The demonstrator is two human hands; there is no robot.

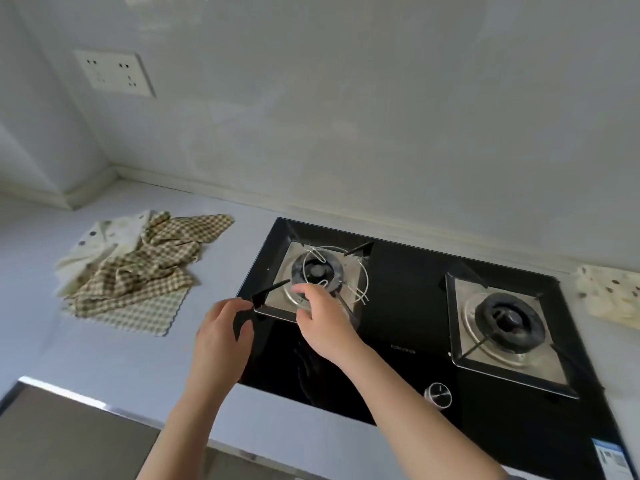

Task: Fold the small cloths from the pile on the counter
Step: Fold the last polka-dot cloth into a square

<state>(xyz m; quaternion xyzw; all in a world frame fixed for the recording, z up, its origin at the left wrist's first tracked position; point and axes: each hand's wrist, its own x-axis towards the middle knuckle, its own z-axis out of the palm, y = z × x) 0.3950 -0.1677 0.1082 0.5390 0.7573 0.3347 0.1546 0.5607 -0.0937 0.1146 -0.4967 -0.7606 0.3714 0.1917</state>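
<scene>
Pile of cloths [133, 271]: a loose, crumpled heap of small cloths on the pale counter [104, 348], left of the stove and well apart from both hands.
Cloth patterns: three kinds show. There is a cream cloth with dark dots [104, 237] at the far left, brown-and-cream checked cloth [162, 251] bunched across the top, and a paler fine-checked cloth [149, 313] lying flat underneath with one corner toward the viewer.
Cloth count: the folds overlap too much to count how many checked pieces the heap holds.
Separate cloth [611, 294]: one cream dotted piece on the counter at the right edge, just beside the stove.
Left hand [225, 337]: over the stove's near-left edge with fingers loosely curled and nothing held. The fingertips are close to a black prong of the pan support.
Right hand [322, 320]: over the near edge of the left burner, fingers curled. Whether they grasp anything cannot be told.
Stove [408, 306]: one black glass hob set into the counter.
Burners: two, the left burner [317, 271] and the right burner [507, 320], each in a square steel tray.
Wire ring [346, 258]: one, resting over the left burner.
Knob [438, 395]: one visible, at the near edge.
Wall socket [114, 72]: one white plate, upper left.
</scene>
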